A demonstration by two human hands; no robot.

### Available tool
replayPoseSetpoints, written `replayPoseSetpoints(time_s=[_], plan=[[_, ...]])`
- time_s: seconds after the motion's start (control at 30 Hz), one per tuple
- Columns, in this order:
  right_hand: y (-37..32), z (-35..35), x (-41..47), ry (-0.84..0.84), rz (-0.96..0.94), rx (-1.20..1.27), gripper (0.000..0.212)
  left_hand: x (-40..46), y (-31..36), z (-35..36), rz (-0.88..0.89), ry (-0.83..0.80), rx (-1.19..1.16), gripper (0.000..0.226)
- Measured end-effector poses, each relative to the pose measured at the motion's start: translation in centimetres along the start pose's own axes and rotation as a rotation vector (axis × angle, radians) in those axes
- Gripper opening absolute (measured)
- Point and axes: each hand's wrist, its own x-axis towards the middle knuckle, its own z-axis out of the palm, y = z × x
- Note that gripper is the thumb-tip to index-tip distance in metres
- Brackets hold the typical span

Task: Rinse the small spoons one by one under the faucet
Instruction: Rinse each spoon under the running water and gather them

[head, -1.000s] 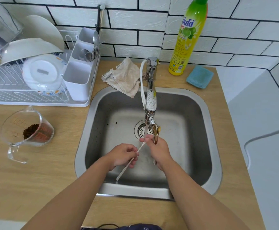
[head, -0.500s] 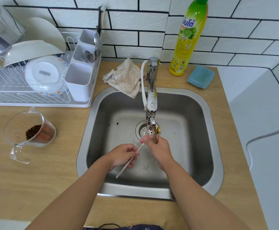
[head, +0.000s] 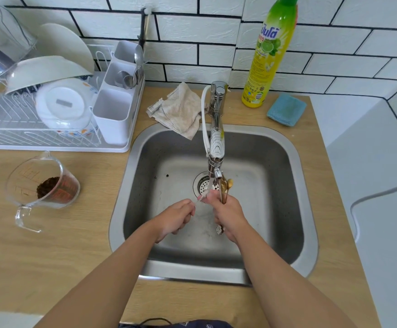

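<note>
Both hands are over the steel sink point(head: 308, 209), just below the faucet point(head: 216, 140). My left hand point(head: 176, 218) grips the white handle of a small spoon point(head: 198, 200), whose bowl end lies under the running water by my right thumb. My right hand point(head: 228, 214) holds a bundle of gold small spoons point(head: 225, 188) upright, their bowls sticking up beside the faucet tip and a handle end showing below the fist. Most of the white handle is hidden inside my left fist.
A white dish rack point(head: 51, 129) with bowls and a cutlery holder point(head: 114, 114) stands at the back left. A measuring cup of brown grounds point(head: 43, 183) sits left of the sink. A cloth point(head: 181, 112), a dish soap bottle point(head: 268, 55) and a blue sponge point(head: 286, 110) line the back.
My left hand has slid up the white handle toward my right hand, so the long end that stuck out below the fist no longer shows. My right hand stays under the faucet.
</note>
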Motion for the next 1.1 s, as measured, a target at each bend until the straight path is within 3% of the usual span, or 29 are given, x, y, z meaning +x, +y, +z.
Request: replayPoseSetpoints(time_s=[0.07,0.2,0.33,0.43,0.57,0.73,0.8,0.97,1.1], plan=[[0.1,0.2,-0.1,0.006,-0.031,-0.010,0.014,0.0,-0.1,0.0,0.013,-0.024,0.013,0.025],[-0.3,0.0,0.2,0.067,0.003,0.034,0.026,-0.1,0.0,0.2,0.015,-0.055,0.002,0.026],[-0.3,-0.5,0.2,-0.104,0.012,0.130,0.023,0.3,0.5,0.0,-0.090,-0.142,-0.120,0.028],[-0.2,-0.6,0.2,-0.132,-0.013,0.160,0.027,0.8,0.8,-0.7,-0.132,-0.226,-0.187,0.040],[-0.2,-0.4,0.2,0.082,-0.092,0.064,0.019,1.2,1.0,-0.4,-0.123,-0.286,-0.116,0.049],[0.3,-0.8,0.8,0.242,-0.139,-0.119,0.019,2.9,2.4,2.0,0.250,0.000,0.303,0.031],[0.2,-1.2,0.9,0.305,-0.163,-0.115,0.017,3.7,3.2,2.7,0.323,0.046,0.430,0.029],[-0.6,-4.1,1.3,0.631,-0.211,-0.065,0.023,4.1,1.1,0.8,0.271,0.017,0.541,0.030],[-0.3,-3.7,1.7,0.636,-0.220,0.026,0.024,4.4,0.4,0.4,0.209,0.066,0.601,0.038]])
